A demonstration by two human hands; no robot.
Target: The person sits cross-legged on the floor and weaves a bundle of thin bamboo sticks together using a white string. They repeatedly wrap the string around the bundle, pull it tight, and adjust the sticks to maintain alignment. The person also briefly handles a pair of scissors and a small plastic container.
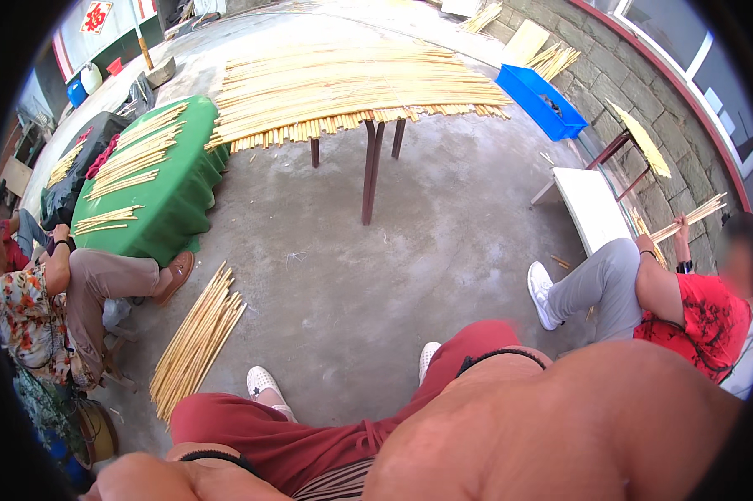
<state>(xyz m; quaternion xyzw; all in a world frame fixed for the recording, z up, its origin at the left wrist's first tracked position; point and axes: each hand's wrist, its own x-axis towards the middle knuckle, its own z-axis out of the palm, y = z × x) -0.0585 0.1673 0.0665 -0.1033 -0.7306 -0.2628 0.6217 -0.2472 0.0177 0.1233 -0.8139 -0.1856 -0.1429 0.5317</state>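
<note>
My bare right arm (552,426) fills the lower right, very close and blurred. A smaller part of my left arm (176,478) shows at the lower left edge. Neither of my hands shows its fingers, and whether they hold anything is hidden. Below me are my dark red trousers (309,430) and white perforated shoes (263,382). On the concrete by my left knee lies a loose pile of thin pale wooden sticks (199,338). Ahead stands a table covered with long rows of similar sticks (351,83).
A green-covered table (184,188) with sticks stands left, beside a seated person in a floral shirt (30,313). To the right, a person in a red top (706,317) holds sticks (689,219) near a white table (589,204). A blue crate (570,125) sits farther back.
</note>
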